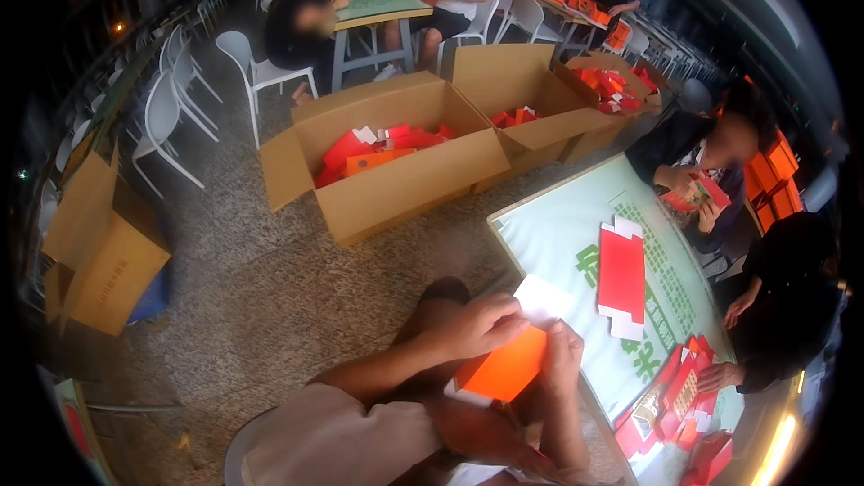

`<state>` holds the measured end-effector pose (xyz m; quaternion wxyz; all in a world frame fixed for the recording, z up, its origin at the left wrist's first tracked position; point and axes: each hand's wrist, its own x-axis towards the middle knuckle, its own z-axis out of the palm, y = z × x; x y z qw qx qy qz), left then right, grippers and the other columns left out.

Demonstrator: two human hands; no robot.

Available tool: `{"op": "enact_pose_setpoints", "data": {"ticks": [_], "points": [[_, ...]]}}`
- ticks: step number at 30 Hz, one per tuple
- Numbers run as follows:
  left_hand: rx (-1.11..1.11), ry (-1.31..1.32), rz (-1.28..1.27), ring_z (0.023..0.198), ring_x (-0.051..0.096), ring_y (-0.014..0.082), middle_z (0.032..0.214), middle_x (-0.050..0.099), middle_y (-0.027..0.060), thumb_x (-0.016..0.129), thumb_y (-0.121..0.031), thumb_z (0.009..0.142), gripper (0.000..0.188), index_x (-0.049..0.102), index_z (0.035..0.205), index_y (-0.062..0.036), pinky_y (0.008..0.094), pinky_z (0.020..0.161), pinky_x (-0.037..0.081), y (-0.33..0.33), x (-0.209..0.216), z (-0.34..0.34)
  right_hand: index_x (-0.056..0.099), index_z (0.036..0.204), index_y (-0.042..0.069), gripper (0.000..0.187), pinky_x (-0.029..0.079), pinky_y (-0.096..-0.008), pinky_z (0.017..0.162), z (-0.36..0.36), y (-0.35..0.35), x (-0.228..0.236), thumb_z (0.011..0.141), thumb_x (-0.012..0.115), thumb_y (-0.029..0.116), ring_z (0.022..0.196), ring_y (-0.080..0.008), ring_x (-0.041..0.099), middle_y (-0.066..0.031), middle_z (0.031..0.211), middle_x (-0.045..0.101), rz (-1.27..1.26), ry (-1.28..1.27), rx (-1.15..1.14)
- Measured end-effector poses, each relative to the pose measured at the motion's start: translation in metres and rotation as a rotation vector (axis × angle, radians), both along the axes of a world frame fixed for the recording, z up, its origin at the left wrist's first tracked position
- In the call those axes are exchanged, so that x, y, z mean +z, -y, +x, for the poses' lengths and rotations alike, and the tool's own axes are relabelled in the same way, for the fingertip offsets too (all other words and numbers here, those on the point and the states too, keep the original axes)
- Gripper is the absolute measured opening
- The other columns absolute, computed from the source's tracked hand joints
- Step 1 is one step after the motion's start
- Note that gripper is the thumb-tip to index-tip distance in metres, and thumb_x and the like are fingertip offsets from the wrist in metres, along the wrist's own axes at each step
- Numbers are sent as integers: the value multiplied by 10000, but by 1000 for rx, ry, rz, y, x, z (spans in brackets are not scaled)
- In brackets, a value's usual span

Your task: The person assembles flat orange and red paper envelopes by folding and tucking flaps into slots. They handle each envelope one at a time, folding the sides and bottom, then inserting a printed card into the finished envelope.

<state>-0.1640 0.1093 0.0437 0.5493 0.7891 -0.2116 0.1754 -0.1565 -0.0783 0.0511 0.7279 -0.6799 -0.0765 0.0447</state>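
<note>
An orange paperboard box (508, 369), folded into shape, is between my two hands above my lap, beside the table's near edge. A white flap (543, 300) stands up from its far end, and another white flap shows at its near end. My left hand (490, 322) pinches the far edge by the raised flap, fingers bent. Along the right side, my right hand (562, 353) grips the box with its thumb up near the same end. The fingertips under the box are hidden.
A red flattened box (622, 279) lies on the table (540, 234); several more are piled (679, 396) at its near right, by a co-worker's hand. Another person across holds a red box (697, 191). Large cartons (414, 184) with red boxes stand ahead; another carton (117, 261) stands left.
</note>
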Motion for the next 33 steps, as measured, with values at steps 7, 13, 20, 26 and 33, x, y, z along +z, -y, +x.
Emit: {"op": "enact_pose_setpoints", "data": {"ticks": [7, 13, 20, 26, 33], "points": [[44, -25, 6, 789, 639, 346, 840, 643, 145, 633, -229, 929, 166, 642, 893, -67, 414, 671, 497, 3, 19, 16, 629, 943, 5, 413, 467, -262, 779, 21, 12, 4, 1025, 557, 403, 833, -108, 560, -43, 915, 639, 21, 141, 59], [15, -88, -103, 738, 620, 301, 823, 621, 146, 655, -181, 923, 174, 595, 856, -32, 375, 665, 491, 4, 7, 26, 585, 982, 25, 265, 454, -257, 816, 17, 15, 1, 1024, 574, 286, 880, -105, 549, -26, 922, 613, 47, 62, -17], [-13, -131, -152, 660, 547, 213, 757, 566, 125, 688, -115, 916, 217, 537, 811, 1, 344, 618, 457, 12, -4, 30, 588, 921, 38, 262, 432, -243, 742, 23, 24, -11, 1028, 563, 276, 808, -84, 508, -6, 889, 596, 32, 36, -10], [-31, -176, -163, 668, 544, 169, 756, 569, 99, 682, -116, 923, 183, 552, 850, -10, 322, 620, 456, 15, -10, 31, 586, 910, 36, 372, 417, -246, 701, 27, 19, 2, 1029, 553, 387, 777, -83, 503, -1, 863, 586, 84, -47, 30], [-22, -423, -187, 800, 662, 197, 879, 686, 112, 605, -262, 968, 234, 644, 984, -32, 332, 720, 517, 12, -15, 34, 624, 992, 3, 362, 430, -286, 854, 30, 45, -29, 1032, 547, 354, 916, -120, 535, -27, 987, 621, -12, 115, 171]]}}
